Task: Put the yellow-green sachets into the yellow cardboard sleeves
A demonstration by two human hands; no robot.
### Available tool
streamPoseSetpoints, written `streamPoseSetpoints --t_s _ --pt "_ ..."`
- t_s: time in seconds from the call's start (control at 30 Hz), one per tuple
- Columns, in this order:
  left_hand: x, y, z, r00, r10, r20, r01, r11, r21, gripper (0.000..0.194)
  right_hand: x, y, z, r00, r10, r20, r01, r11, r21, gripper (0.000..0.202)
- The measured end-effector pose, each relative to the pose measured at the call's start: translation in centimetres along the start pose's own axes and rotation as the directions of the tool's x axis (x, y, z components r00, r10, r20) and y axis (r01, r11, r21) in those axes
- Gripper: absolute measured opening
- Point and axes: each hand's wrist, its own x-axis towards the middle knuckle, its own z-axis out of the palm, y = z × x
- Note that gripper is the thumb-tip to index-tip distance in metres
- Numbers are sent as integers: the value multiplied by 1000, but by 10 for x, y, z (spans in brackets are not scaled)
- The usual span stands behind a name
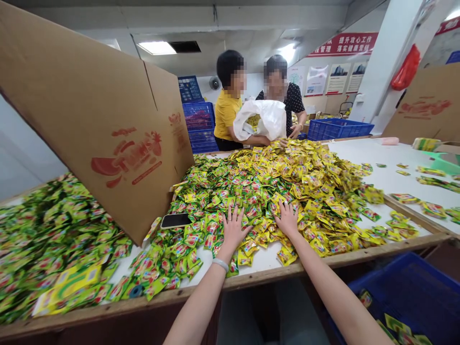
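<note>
Small green and yellow candy packets (247, 184) lie heaped on the white table. My left hand (234, 227) rests on the near slope of the heap, fingers spread over mostly green packets. To its right, my right hand (286, 219) lies with fingers apart on the yellow packets (316, 191). Both hands touch the packets, and neither grips one. A phone (176, 220) with a dark screen lies on the packets left of my left hand.
A tall cardboard box (122, 120) stands at left, with more green packets (43, 230) beyond it. Across the table, two people handle a white sack (262, 120). A wooden rim (251, 278) edges the table. Below right sits a blue crate (406, 292) holding several packets.
</note>
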Motion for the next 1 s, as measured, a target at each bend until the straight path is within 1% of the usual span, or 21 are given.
streamPoseSetpoints --t_s 0.33,0.53,0.7,0.83,1.0 --pt "0 1 -1 1000 -1 -4 1 1000 4 76 -1 0 -1 1000 3 -7 -3 1000 29 67" --pt "0 0 0 1000 6 -7 -6 1000 15 76 0 -1 -1 1000 13 0 -13 997 77 77" --pt "0 -1 3 1000 7 -22 -6 999 39 77 1 -1 2 1000 19 -13 -17 994 111 81" --pt "0 -1 3 1000 8 -18 -7 999 42 77 0 -2 2 998 22 -65 -12 989 145 81" --pt "0 0 1 999 9 -35 -8 999 37 75 1 -3 -2 977 48 -210 -5 980 201 76"
